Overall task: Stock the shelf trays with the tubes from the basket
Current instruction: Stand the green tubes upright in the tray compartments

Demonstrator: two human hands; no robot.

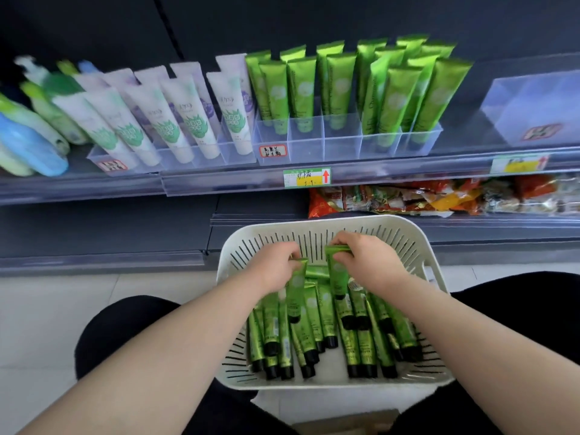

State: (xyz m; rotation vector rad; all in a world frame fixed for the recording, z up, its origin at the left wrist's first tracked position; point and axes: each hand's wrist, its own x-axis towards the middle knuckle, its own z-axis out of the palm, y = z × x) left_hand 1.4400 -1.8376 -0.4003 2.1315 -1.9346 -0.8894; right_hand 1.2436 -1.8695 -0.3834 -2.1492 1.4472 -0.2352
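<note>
A cream slotted basket (417,246) rests in front of my knees, holding several green tubes (361,340) with black caps. My left hand (273,265) is shut on the crimped end of one green tube (296,287), lifted above the pile. My right hand (367,259) is shut on another green tube (338,277), also held by its top end. On the shelf above, a clear divided tray (345,146) stands with several upright green tubes (392,98).
Left of the green tray, a clear tray (175,158) holds white tubes, with bottles (28,142) beyond. An empty clear box (533,108) sits at the shelf's right. Snack packets (439,199) lie on the lower shelf. A price label (307,177) hangs on the shelf edge.
</note>
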